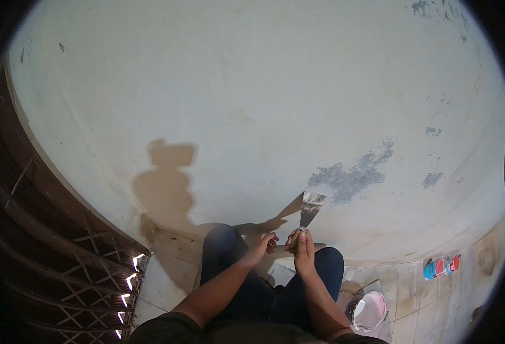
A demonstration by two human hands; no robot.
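Scraper (309, 214) at centre stage, its fan-shaped metal blade topping a yellowish handle, and the person's right hand (303, 249) is clamped firmly on that handle. Its long axis runs up from the fist toward the wall, leaning slightly right, wide edge leading. And just past that edge, up and to the right, spreads a ragged grey patch (352, 178) on the off-white painted wall (252, 103); whether blade and wall touch, one cannot tell. Right hand is clearly nearer the patch! Left hand (263, 245) hangs just beside it, fingers loosely curled, apart from the tool, nothing visible in its grasp. Farther out, dark blue trousers (329, 272) flank both hands; a round white bucket (384, 311) with a pinkish rim sits lower right on pale floor tiles (407, 289), two blue red-lidded containers (431, 270) beyond it, a brown folding metal gate (46, 229) far left.
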